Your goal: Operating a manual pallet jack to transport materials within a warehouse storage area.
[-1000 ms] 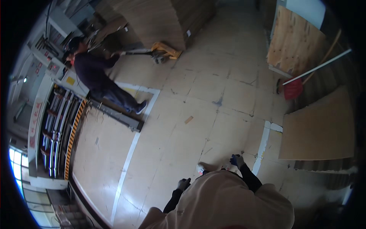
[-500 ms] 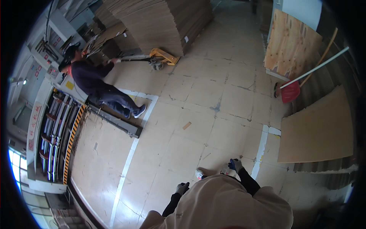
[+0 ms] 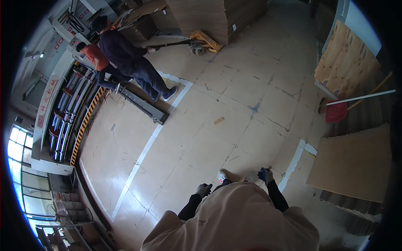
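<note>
I am on my feet, and both my hands hang low beside my body in grey gloves with dark blue palms. My left hand [image 3: 204, 190] is closed, its fingers loosely curled with nothing seen in them. To the other side, my right hand [image 3: 265, 175] is also loosely closed, and I see nothing in it. Neither hand touches any object. Between them, at floor level, a white shoe [image 3: 222, 175] shows below my beige top [image 3: 234, 217]. Beneath the hands lies the tiled floor [image 3: 197, 146].
At the upper left one person in dark clothes [image 3: 125, 54] grips a yellow pallet jack's [image 3: 205, 42] handle; another in orange [image 3: 97, 56] bends beside a roller machine [image 3: 67, 113]. A low metal rail [image 3: 144, 106] crosses the floor. Cardboard stacks [image 3: 356, 161], plywood [image 3: 345, 58] and a red dustpan [image 3: 336, 112] stand right.
My view has swung left, so the surroundings sit further right. The person in orange has come into clearer view, bending down. The dark-clothed person stands more upright. My hands stay low and empty-looking.
</note>
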The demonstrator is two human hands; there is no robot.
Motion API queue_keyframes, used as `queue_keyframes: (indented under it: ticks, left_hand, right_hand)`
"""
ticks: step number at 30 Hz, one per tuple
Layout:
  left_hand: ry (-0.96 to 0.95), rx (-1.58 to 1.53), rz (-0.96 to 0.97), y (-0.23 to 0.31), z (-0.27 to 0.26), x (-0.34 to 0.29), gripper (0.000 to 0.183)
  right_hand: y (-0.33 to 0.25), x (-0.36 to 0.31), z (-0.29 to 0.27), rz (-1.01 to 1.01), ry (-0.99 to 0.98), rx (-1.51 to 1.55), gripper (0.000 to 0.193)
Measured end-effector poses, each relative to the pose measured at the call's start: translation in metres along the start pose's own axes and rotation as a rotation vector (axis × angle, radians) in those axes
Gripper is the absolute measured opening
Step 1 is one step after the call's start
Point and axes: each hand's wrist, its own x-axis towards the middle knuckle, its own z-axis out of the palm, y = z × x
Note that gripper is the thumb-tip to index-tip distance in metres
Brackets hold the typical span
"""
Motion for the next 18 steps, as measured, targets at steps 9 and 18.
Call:
queue_keyframes:
  ticks: [9,18]
  left_hand:
    - [-0.005,-0.022,0.008,0.001,0.001,0.000,0.037]
    - [-0.015,-0.075,-0.013,-0.009,0.000,0.010,0.038]
  right_hand:
    - [0.001,0.001,0.001,-0.006,-0.005,-0.031,0.024]
    - [0.000,0.002,0.001,0.010,-0.017,-0.060,0.025]
